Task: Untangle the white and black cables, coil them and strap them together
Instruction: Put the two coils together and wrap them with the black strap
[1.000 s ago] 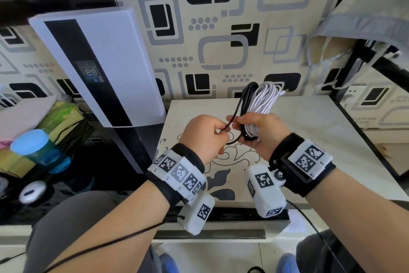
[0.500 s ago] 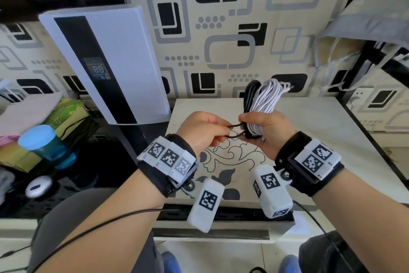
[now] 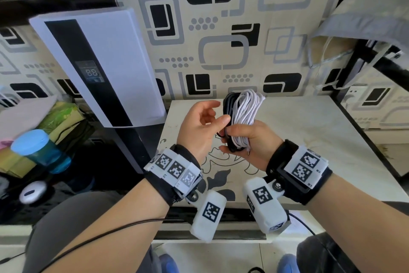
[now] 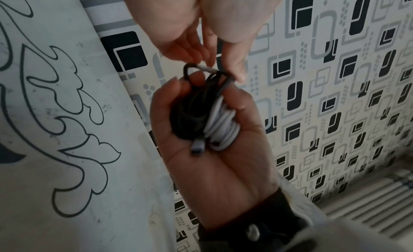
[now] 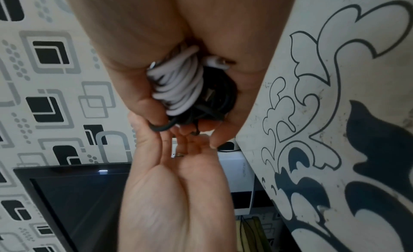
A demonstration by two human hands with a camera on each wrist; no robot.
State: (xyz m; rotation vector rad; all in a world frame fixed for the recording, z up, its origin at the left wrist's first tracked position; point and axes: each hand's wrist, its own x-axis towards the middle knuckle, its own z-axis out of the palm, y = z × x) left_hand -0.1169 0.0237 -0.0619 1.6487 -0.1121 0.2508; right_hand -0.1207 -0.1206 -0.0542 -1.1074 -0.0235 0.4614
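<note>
Right hand [image 3: 245, 140] clamps the white coil [image 3: 246, 108] and black coil [image 3: 229, 104] side by side above the table [image 3: 309, 131]. Left hand [image 3: 200, 125], at nine o'clock, fingers loosely apart, touches a thin black strap [image 4: 190, 70] (its fastening unclear). Advisable: cinch snugly mid-bundle, keeping connectors tucked.

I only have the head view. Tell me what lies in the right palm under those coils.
Observer: In the left wrist view, a grey plug lies on the palm of the right hand, below the black cable and the white cable.
Operator: Check the left hand.
Observer: The left hand has straight fingers at a black loop that sticks out above the grip. I cannot tell whether they pinch it.
Operator: Report the white cable's end.
Observer: The right wrist view shows a white plug tucked against the palm beside the coils.
</note>
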